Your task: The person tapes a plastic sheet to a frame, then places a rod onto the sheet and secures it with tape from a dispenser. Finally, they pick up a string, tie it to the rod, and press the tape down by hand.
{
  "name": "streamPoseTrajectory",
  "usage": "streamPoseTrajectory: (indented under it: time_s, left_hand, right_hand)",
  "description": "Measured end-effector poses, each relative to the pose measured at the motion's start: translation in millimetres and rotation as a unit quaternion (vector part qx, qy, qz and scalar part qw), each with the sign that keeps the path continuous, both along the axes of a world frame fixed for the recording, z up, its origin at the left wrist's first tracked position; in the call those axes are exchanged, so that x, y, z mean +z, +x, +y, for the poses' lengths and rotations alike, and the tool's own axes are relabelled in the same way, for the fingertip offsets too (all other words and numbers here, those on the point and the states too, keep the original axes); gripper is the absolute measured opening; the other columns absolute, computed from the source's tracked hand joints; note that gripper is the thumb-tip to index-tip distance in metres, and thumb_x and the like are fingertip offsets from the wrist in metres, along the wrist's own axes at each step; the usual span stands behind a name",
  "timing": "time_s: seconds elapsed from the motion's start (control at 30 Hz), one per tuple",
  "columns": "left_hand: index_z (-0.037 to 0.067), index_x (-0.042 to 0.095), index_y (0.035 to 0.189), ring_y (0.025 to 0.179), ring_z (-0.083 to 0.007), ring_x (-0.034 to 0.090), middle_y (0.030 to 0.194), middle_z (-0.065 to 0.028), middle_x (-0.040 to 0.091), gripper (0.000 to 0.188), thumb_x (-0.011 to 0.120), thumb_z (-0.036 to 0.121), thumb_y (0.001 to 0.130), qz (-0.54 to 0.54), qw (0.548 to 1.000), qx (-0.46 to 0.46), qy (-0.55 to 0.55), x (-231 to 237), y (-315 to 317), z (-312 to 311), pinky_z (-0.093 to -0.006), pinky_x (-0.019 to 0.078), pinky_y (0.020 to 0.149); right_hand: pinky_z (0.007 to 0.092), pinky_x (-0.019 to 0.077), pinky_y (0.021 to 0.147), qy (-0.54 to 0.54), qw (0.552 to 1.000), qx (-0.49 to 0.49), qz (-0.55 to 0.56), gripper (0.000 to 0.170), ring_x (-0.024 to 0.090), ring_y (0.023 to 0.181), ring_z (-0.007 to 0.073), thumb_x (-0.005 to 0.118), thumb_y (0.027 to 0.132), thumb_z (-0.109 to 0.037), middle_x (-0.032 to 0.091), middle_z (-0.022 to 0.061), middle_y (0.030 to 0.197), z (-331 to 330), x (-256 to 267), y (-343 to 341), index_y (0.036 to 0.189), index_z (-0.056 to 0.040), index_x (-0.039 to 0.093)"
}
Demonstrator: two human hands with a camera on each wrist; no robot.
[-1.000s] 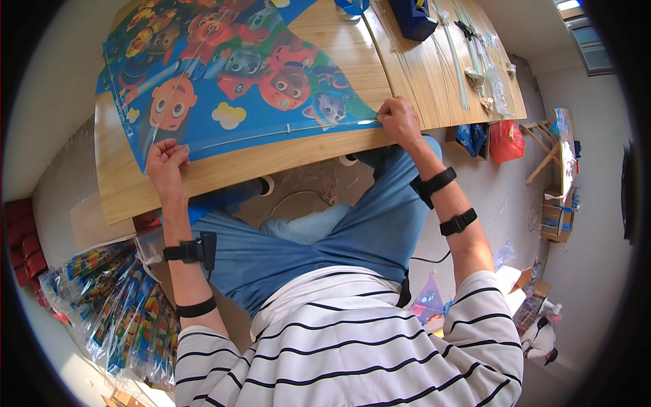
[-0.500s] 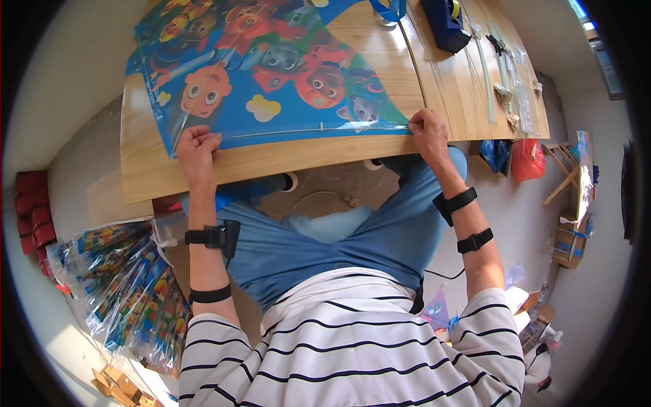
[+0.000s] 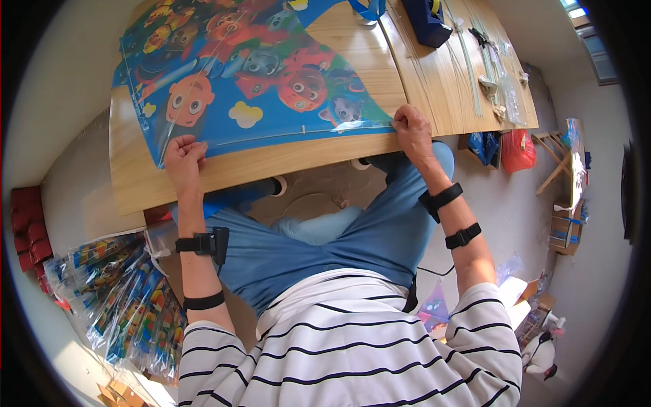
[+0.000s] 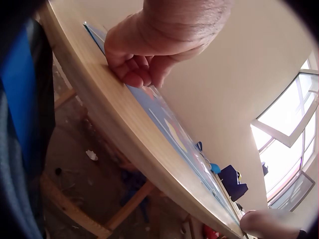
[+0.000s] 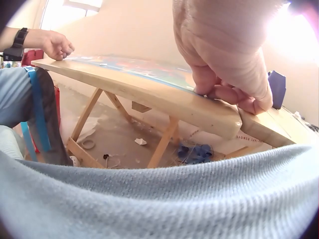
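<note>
A printed plastic sheet (image 3: 271, 102) with cartoon faces on blue lies flat on the wooden table (image 3: 271, 154), and a thin white rod (image 3: 271, 137) runs along its near edge. My left hand (image 3: 183, 161) pinches the sheet's near left corner; in the left wrist view the left hand (image 4: 149, 45) has its fingers curled against the thumb at the sheet's edge. The right hand (image 3: 413, 136) pinches the pointed right corner. In the right wrist view the right hand (image 5: 224, 59) holds that corner low over the tabletop, thumb and forefinger together.
A dark blue tape dispenser (image 3: 427, 24) and a blue ribbon roll (image 3: 368, 11) stand at the back. Clear strips (image 3: 468, 64) and small bags (image 3: 505, 98) lie on the right. Wrapped printed packages (image 3: 122, 305) are stacked at lower left, and a red bag (image 3: 518, 150) sits beyond the table's right end.
The head view shifts right and then partly back. Both hands stay at the same two corners of the sheet, with little visible movement relative to it.
</note>
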State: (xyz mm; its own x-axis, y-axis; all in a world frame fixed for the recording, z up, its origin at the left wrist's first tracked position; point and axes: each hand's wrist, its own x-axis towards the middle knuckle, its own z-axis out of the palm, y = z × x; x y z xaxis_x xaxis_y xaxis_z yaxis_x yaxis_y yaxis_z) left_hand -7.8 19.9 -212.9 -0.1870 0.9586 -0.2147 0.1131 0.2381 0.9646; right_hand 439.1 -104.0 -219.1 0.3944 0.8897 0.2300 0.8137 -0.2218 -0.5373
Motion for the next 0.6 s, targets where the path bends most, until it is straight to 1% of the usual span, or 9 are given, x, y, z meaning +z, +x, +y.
streamPoseTrajectory:
  time_s: [0.2,0.37,0.6]
  left_hand:
    - [0.003,0.059,0.102,0.068,-0.0079,0.059,0.083,-0.003,0.066,0.027,0.073,-0.003,0.08,-0.018,1.0,-0.008,0.009,-5.1,-3.2,2.8,-0.02,0.0465,0.057]
    - [0.002,0.059,0.101,0.068,-0.0078,0.059,0.082,-0.0029,0.066,0.027,0.073,-0.004,0.08,-0.005,1.0,0.001,0.002,-3.6,-1.4,2.3,-0.0199,0.0467,0.057]
    - [0.002,0.059,0.101,0.067,-0.0078,0.059,0.081,-0.003,0.065,0.026,0.073,-0.004,0.08,-0.012,1.0,-0.005,0.005,-7.2,-3.7,3.8,-0.02,0.0466,0.056]
  right_hand:
    - [0.0419,0.0491,0.068,0.007,0.999,0.007,0.035,0.014,0.064,0.077,0.0308,0.074,0.073,0.0,0.065,0.0115,0.077,0.2,-5.4,3.3,0.08,-0.0045,0.063]
    - [0.0408,0.0499,0.067,0.019,0.999,0.015,0.04,0.013,0.064,0.075,0.0307,0.073,0.073,0.001,0.065,0.0121,0.077,-1.0,-1.3,2.5,0.081,-0.0037,0.063]
    - [0.0401,0.0511,0.069,0.016,0.998,0.02,0.056,0.01,0.065,0.076,0.0306,0.07,0.077,0.002,0.066,0.0138,0.078,-2.5,1.2,3.3,0.083,-0.0022,0.063]
